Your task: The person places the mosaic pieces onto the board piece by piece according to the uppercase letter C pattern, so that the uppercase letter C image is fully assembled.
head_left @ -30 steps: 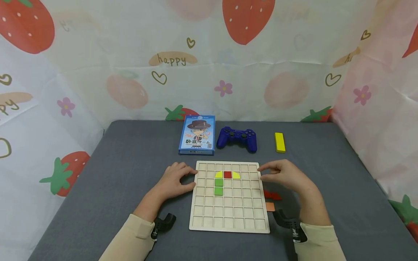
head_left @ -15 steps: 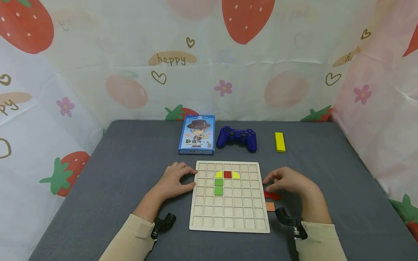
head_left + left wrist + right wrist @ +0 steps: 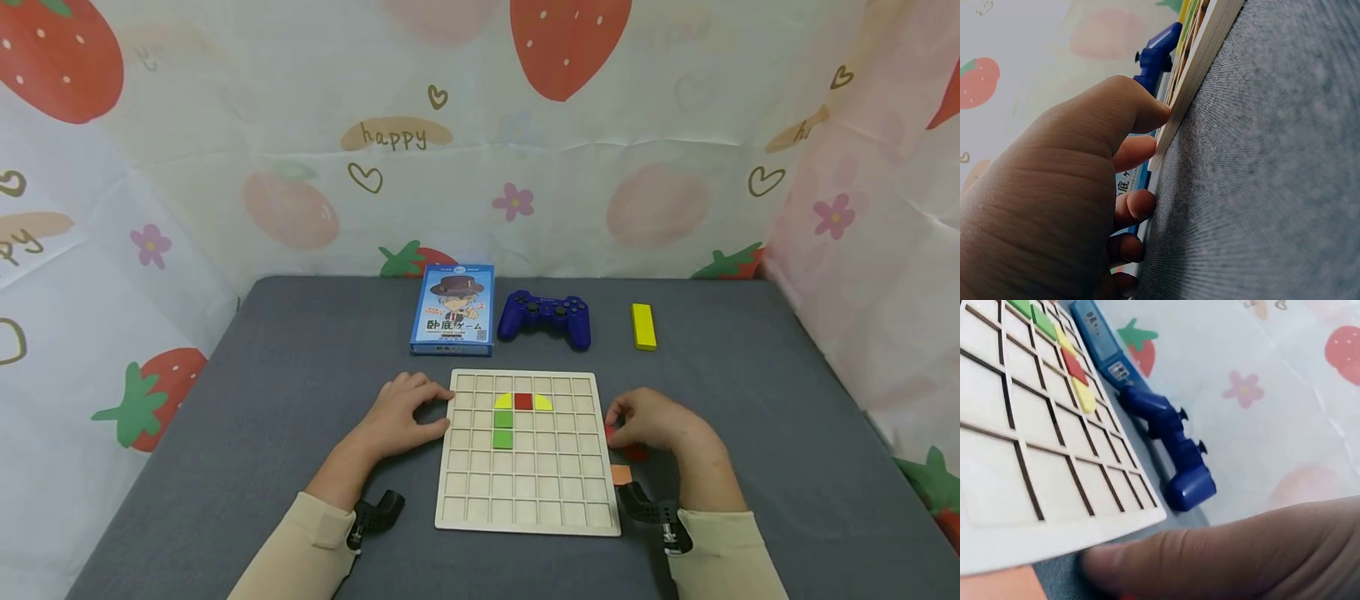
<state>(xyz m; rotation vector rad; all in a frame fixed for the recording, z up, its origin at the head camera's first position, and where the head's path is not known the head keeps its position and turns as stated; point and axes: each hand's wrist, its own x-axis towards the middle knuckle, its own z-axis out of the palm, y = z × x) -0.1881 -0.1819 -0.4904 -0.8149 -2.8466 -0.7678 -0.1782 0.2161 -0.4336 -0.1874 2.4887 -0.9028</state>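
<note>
Fingers of the right hand (image 3: pixel 656 423) were curled down over a red piece (image 3: pixel 636 452) lying on the worktop (image 3: pixel 300 400) just beside the right edge of the board (image 3: pixel 525 500); whether they actually pinched it could not be told, since the hand hid most of the piece. An orange piece (image 3: pixel 620 474) lay nearer the person, touching the board's right edge and apart from the hand.

The left hand (image 3: pixel 401 414) rested on the worktop at the board's left edge, fingers relaxed, thumb (image 3: pixel 1147 115) and fingertips pressed against the wooden rim, holding nothing.

On the board, a red square (image 3: pixel 522 402) sat between two yellow quarter-rounds (image 3: pixel 503 402), with two green squares (image 3: pixel 502 429) below the left one. The other cells showed bare wood.

The worktop was covered in grey cloth. Along its far side lay a blue card box (image 3: pixel 452 310), a blue gamepad (image 3: pixel 544 317) just beside it, and a yellow block (image 3: pixel 642 326) further right, well apart from both hands. Pale sheeting printed with strawberries, hearts and flowers closed in the back and both sides.
</note>
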